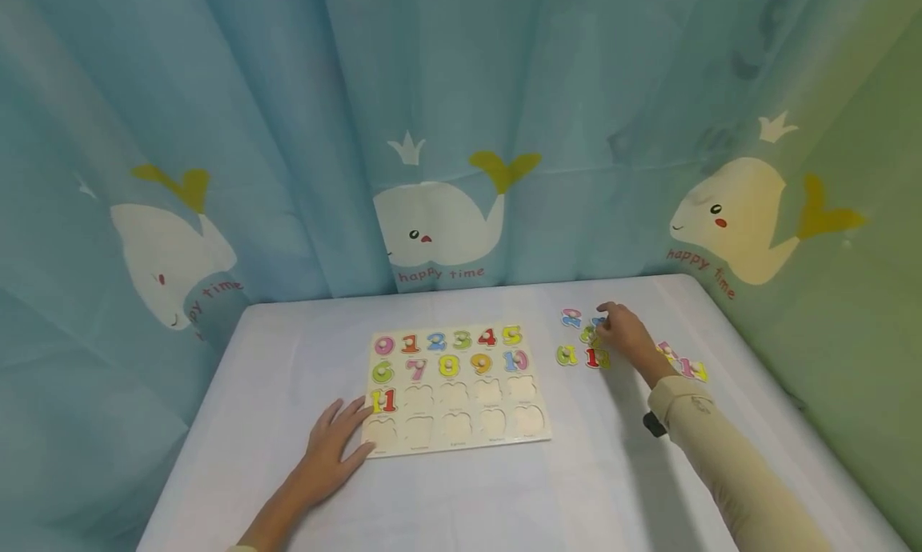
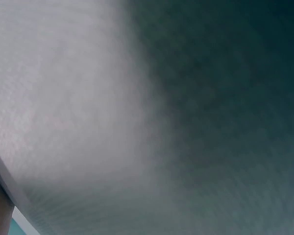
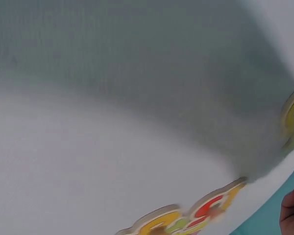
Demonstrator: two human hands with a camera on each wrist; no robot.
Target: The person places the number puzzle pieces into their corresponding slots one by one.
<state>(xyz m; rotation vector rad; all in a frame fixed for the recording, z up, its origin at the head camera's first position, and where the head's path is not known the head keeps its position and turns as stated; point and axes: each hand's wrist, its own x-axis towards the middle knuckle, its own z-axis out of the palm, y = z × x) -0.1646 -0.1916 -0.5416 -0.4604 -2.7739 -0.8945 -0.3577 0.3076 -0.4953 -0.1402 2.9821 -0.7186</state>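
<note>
A wooden number puzzle board [image 1: 461, 450] lies on the white table. Number pieces 0 to 11 fill its upper slots, the yellow-and-red 11 [image 1: 383, 401] among them; the lower recesses are bare. My left hand [image 1: 333, 452] rests flat at the board's left edge, fingers spread, fingertips and thumb right at the rim. At the right, my right hand [image 1: 628, 338] reaches over loose number pieces. Its fingertips overlap a blue piece [image 1: 597, 322]; I cannot tell whether they grip it. Close by lie a pink-and-blue piece [image 1: 571, 318], a yellow-green piece [image 1: 567, 355] and a red one [image 1: 594, 358].
More loose pieces, including a pink-and-yellow one [image 1: 694, 369], lie right of my right forearm, partly hidden by it. In the right wrist view, loose pieces [image 3: 159, 223] show along the bottom. A blue whale-print curtain [image 1: 432, 72] hangs behind the table [image 1: 302, 344].
</note>
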